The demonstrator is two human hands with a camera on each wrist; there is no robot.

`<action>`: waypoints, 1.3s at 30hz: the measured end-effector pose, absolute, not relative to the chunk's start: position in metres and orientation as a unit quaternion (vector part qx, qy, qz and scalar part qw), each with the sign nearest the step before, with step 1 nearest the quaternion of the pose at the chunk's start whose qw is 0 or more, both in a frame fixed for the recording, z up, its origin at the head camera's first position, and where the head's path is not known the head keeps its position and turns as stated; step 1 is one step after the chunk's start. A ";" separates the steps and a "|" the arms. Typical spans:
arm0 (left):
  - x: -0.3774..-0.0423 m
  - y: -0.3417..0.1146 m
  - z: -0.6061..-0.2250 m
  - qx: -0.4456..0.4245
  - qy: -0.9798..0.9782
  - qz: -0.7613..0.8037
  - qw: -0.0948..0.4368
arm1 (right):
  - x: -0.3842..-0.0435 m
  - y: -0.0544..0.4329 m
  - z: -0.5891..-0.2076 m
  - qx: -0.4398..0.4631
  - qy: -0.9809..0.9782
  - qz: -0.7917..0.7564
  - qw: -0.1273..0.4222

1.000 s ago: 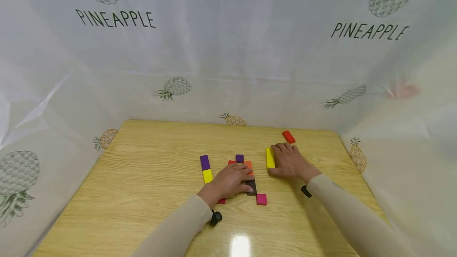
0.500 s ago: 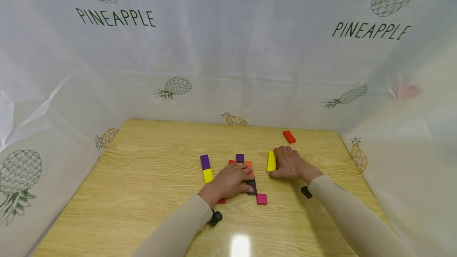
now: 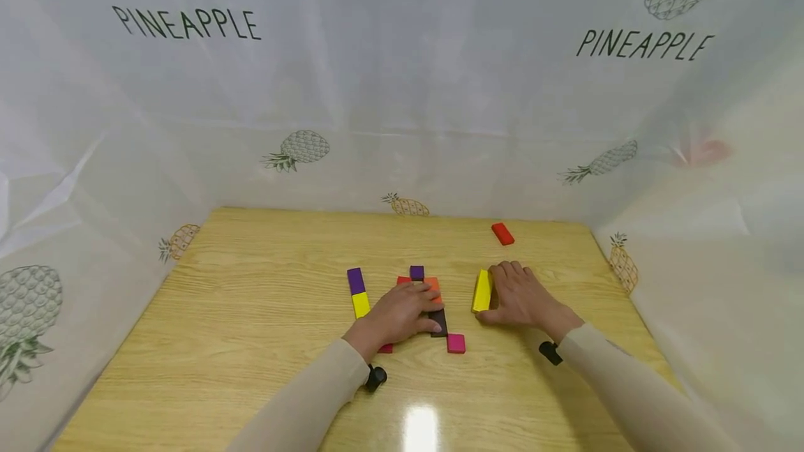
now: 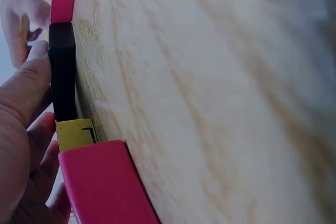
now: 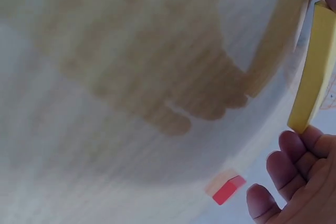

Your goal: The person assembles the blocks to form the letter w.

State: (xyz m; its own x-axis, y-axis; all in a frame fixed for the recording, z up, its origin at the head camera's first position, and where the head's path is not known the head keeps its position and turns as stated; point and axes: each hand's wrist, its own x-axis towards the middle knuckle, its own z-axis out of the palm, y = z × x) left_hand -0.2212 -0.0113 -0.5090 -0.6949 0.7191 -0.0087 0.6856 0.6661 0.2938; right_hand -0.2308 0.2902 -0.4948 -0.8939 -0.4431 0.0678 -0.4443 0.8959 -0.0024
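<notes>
In the head view my right hand (image 3: 521, 295) holds a long yellow block (image 3: 481, 291) by its ends, thumb at the near end and fingers at the far end. The right wrist view shows this yellow block (image 5: 314, 69) standing between thumb and fingertips. My left hand (image 3: 402, 312) rests over a group of flat blocks, its fingers by the orange block (image 3: 433, 287) and its thumb on the black block (image 3: 439, 324). Seen from the left wrist, the thumb touches the black block (image 4: 63, 72), beside a yellow and a pink-red block (image 4: 105, 182). The palm hides the group's middle.
A purple block (image 3: 355, 280) and a yellow block (image 3: 361, 305) lie end to end at the group's left. A small purple block (image 3: 417, 272) sits at the top, a pink block (image 3: 456, 343) at the lower right. One red block (image 3: 502, 234) lies near the table's back edge.
My right hand has moved slightly right and nearer to me with the long yellow block, which now slants a little. The left hand stays on the group.
</notes>
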 end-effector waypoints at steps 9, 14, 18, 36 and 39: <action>-0.221 -0.011 -0.508 0.381 0.911 0.139 0.069 | -0.210 0.290 -0.500 0.246 -0.969 0.020 0.017; -0.222 -0.011 -0.508 0.380 0.912 0.141 0.070 | -0.205 0.285 -0.501 0.259 -0.965 0.022 0.017; -0.222 -0.011 -0.508 0.376 0.913 0.140 0.073 | -0.203 0.281 -0.502 0.268 -0.963 0.009 0.015; -0.222 -0.011 -0.504 0.382 0.911 0.142 0.072 | -0.200 0.272 -0.501 0.291 -0.957 -0.011 0.016; -0.222 -0.011 -0.505 0.382 0.910 0.144 0.071 | -0.201 0.271 -0.501 0.293 -0.956 -0.014 0.016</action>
